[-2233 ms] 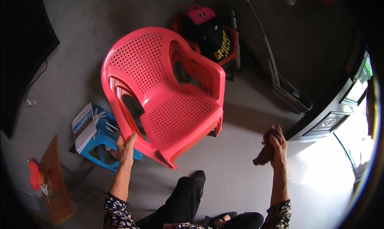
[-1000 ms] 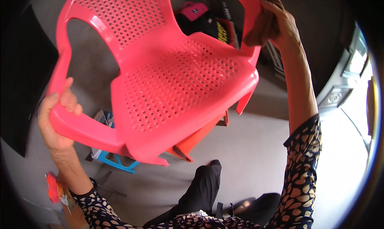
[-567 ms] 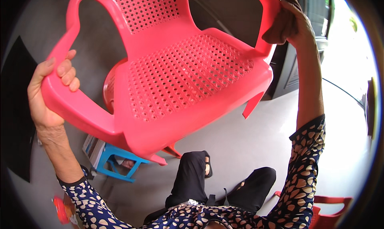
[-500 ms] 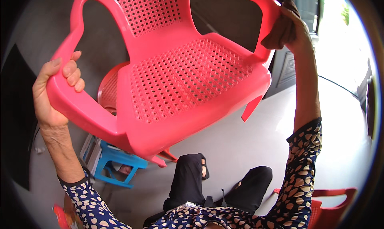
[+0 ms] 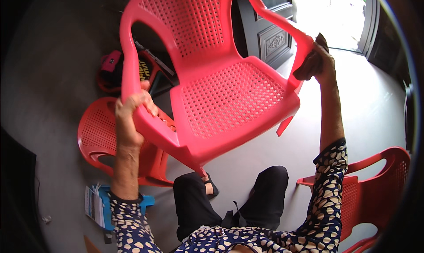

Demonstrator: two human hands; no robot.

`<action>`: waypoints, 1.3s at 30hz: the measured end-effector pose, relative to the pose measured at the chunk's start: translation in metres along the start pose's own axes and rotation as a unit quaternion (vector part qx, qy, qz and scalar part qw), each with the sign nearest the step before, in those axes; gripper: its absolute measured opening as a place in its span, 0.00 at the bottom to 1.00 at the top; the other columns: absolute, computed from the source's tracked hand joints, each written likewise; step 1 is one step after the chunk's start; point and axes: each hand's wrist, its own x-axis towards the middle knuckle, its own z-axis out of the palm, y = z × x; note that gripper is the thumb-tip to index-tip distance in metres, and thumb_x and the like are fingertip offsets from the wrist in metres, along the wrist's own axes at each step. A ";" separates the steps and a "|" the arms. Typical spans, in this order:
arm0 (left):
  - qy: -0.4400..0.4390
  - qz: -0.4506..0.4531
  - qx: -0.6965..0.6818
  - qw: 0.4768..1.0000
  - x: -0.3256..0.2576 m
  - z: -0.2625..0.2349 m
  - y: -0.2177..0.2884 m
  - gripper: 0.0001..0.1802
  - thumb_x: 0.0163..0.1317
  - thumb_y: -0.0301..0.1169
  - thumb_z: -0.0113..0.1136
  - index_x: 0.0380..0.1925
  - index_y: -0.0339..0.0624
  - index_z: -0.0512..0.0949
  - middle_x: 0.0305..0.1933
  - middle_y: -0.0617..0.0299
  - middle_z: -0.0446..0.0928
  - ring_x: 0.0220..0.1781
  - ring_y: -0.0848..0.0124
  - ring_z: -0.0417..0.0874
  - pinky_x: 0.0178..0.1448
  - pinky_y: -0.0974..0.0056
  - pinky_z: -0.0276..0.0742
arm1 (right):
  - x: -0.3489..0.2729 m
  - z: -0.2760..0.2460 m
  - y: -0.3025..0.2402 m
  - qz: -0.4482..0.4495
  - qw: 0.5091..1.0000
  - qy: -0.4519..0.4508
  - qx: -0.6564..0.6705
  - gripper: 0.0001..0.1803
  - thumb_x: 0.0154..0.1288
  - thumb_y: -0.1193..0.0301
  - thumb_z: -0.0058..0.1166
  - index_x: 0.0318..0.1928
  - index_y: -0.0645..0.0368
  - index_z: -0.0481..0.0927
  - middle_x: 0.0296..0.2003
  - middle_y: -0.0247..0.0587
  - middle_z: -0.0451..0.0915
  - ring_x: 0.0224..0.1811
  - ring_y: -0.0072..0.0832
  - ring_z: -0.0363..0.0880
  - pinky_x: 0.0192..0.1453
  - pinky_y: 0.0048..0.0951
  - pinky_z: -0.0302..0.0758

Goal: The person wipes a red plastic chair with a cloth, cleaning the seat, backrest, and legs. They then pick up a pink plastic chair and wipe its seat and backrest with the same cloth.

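Note:
A pink plastic armchair (image 5: 229,98) with a perforated seat and back is held up off the floor in front of me, tilted. My left hand (image 5: 132,114) is closed around its left armrest, near the front bend. At the right armrest, my right hand (image 5: 327,69) is closed on a dark brown cloth (image 5: 309,66), which lies against the arm's front curve. The cloth hides part of the armrest and some of my fingers.
An orange-red chair (image 5: 99,125) stands to the left, beyond a blue stool (image 5: 148,201) with papers (image 5: 94,203) on it. A darker red chair (image 5: 375,189) is at the right. Pink and black items (image 5: 110,60) lie behind. A grey panelled door (image 5: 274,43) stands beside a bright doorway.
My view has swung, so the pink chair and my left hand appear farther right. The chair looks more upright, and my right hand with the cloth appears slightly lower on the armrest.

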 end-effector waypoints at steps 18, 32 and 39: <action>0.146 -0.032 0.048 0.988 -0.041 0.075 -0.007 0.29 0.57 0.25 0.57 0.58 0.27 0.63 0.31 0.62 0.70 0.30 0.75 0.73 0.40 0.67 0.76 | 0.075 0.019 -0.002 0.214 0.959 0.186 0.015 0.08 0.58 0.74 0.62 0.38 0.63 0.81 0.25 0.35 0.78 0.23 0.23 0.77 0.26 0.21 0.75; 0.229 -0.175 0.016 0.958 -0.062 0.123 -0.028 0.31 0.61 0.26 0.58 0.61 0.28 0.57 0.34 0.60 0.74 0.38 0.73 0.75 0.56 0.62 0.72 | 0.085 0.042 0.001 0.274 0.925 0.180 -0.193 0.25 0.60 0.63 0.56 0.55 0.63 0.73 0.43 0.43 0.79 0.41 0.28 0.77 0.46 0.28 0.75; 0.229 -0.184 0.056 0.954 -0.043 0.106 -0.003 0.29 0.65 0.29 0.56 0.62 0.31 0.57 0.55 0.51 0.69 0.58 0.65 0.70 0.64 0.57 0.65 | 0.034 0.034 -0.015 0.451 0.884 0.121 0.009 0.21 0.62 0.63 0.48 0.53 0.60 0.73 0.36 0.38 0.77 0.36 0.24 0.77 0.36 0.25 0.76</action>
